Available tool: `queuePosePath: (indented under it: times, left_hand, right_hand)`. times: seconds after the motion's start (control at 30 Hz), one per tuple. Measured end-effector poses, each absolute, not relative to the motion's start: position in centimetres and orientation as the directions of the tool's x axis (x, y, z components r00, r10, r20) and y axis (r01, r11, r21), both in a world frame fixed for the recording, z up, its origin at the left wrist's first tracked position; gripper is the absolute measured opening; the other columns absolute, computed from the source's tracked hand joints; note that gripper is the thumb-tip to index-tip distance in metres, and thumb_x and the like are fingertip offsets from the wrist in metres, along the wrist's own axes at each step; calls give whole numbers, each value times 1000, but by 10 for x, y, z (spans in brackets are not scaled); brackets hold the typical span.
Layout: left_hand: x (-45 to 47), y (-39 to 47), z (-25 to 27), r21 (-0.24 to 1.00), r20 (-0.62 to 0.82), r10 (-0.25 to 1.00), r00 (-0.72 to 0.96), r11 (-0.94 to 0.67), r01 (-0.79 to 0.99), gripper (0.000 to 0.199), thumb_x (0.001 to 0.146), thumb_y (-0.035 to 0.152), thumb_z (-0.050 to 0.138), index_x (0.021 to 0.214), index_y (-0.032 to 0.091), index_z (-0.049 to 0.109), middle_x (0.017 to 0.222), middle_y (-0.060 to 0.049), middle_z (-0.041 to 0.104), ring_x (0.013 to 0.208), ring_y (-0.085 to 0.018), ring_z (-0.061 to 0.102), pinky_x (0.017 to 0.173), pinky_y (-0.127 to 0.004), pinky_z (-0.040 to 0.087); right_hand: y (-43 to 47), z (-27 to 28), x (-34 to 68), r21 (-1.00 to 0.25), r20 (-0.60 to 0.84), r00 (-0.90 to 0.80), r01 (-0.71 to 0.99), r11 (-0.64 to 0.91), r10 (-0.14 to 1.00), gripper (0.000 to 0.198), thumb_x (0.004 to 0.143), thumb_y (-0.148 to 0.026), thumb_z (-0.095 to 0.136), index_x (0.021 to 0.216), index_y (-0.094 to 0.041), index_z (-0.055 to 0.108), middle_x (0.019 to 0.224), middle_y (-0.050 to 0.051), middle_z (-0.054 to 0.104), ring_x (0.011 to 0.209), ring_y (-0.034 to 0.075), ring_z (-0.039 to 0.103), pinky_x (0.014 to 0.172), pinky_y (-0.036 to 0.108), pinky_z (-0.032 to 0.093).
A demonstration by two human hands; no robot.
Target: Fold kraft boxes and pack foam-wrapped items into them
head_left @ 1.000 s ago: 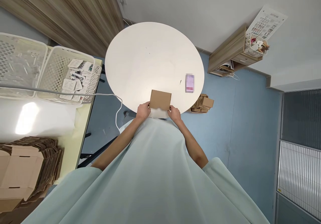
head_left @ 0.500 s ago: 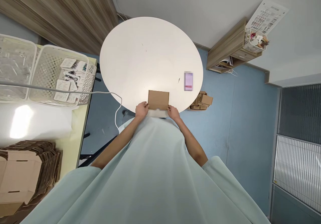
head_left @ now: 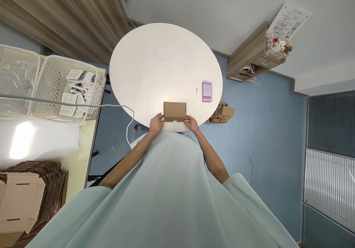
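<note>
A small brown cardboard box [head_left: 175, 109] lies at the near edge of the round white table [head_left: 163, 63], its lid down. Its darker front wall faces me and has a small pale notch in the middle. My left hand [head_left: 157, 123] grips the left front corner with thumb and fingers. At the right front corner, my right hand [head_left: 191, 123] has its fingers closed on the cardboard in the same way. Whatever may be inside the box is hidden.
A phone [head_left: 206, 91] with a blurred screen lies on the table's right side. Folded boxes [head_left: 221, 113] sit low beyond the right edge. At left, a side table bears a basket [head_left: 69, 89] of cards and a stack of flat cardboard [head_left: 24, 200]. A white cable [head_left: 111, 106] crosses the left.
The view has shifted slightly. The front wall of the box shows more plainly, and my hands have adjusted a little at its front corners.
</note>
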State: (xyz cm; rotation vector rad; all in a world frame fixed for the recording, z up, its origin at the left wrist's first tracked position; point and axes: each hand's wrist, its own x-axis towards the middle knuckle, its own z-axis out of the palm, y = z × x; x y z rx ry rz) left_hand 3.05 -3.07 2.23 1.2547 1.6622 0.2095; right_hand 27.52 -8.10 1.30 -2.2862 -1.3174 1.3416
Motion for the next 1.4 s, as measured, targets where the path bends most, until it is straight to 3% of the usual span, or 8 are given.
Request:
queuePosePath:
  times: [0.1, 0.2, 0.27, 0.4, 0.5, 0.73, 1.1, 1.4]
  left_hand:
    - [32, -29, 31, 641, -590, 807, 31, 445, 626, 56, 94, 24, 65, 149, 15, 62, 140, -15, 76, 130, -28, 73, 114, -39, 52]
    - [35, -26, 43, 669, -530, 848, 12, 410, 620, 51, 98, 34, 65, 146, 16, 64, 136, -13, 79, 123, -28, 75, 112, -41, 54]
    - [38, -22, 52, 711, -462, 887, 16, 359, 604, 49, 101, 41, 63, 144, 17, 65, 133, -12, 79, 118, -28, 76, 109, -41, 55]
    - [47, -12, 67, 741, -360, 933, 11, 279, 611, 46, 105, 52, 56, 131, 17, 73, 127, -15, 79, 115, -30, 75, 106, -42, 55]
    - [52, -5, 70, 719, -449, 894, 8, 356, 597, 45, 105, 55, 56, 121, 18, 78, 127, -15, 78, 118, -33, 73, 104, -43, 55]
    - [47, -5, 55, 769, -529, 845, 76, 440, 464, 45, 101, 53, 62, 128, 21, 75, 134, -11, 78, 119, -29, 74, 105, -40, 56]
    - [42, 1, 46, 699, -567, 823, 26, 465, 543, 36, 93, 46, 73, 120, 22, 77, 126, -10, 81, 117, -30, 76, 101, -39, 59]
    - [48, 14, 48, 639, -603, 798, 4, 480, 601, 31, 93, 42, 73, 116, 21, 77, 128, -11, 81, 119, -30, 75, 102, -41, 58]
  right_hand:
    - [-81, 14, 277, -601, -567, 193, 568, -562, 801, 43, 100, -25, 64, 142, -16, 70, 143, 14, 74, 109, 20, 78, 107, 33, 57]
    - [-80, 21, 283, -681, -461, 198, 547, -488, 865, 32, 104, -35, 61, 121, -17, 81, 142, 14, 74, 123, 23, 74, 112, 34, 55]
    - [-79, 28, 289, -729, -390, 195, 532, -431, 900, 37, 106, -45, 57, 106, -20, 84, 136, 12, 77, 128, 25, 71, 111, 35, 55]
    - [-76, 44, 301, -734, -375, 242, 512, -446, 895, 54, 104, -62, 51, 86, -20, 81, 106, 9, 83, 108, 29, 76, 98, 37, 57]
    - [-73, 47, 306, -715, -437, 294, 459, -527, 850, 61, 100, -71, 51, 75, -21, 75, 86, 7, 80, 93, 29, 76, 87, 36, 57]
    - [-69, 31, 308, -791, -426, 348, 306, -530, 835, 51, 94, -72, 61, 93, -24, 77, 98, 7, 82, 102, 25, 75, 88, 34, 59]
    - [-69, 22, 308, -762, -435, 345, 352, -544, 832, 44, 96, -64, 66, 100, -23, 79, 110, 9, 84, 106, 26, 77, 98, 37, 57]
    - [-76, 21, 302, -779, -499, 352, 220, -588, 792, 45, 93, -64, 71, 105, -21, 78, 113, 10, 83, 94, 23, 78, 89, 36, 61]
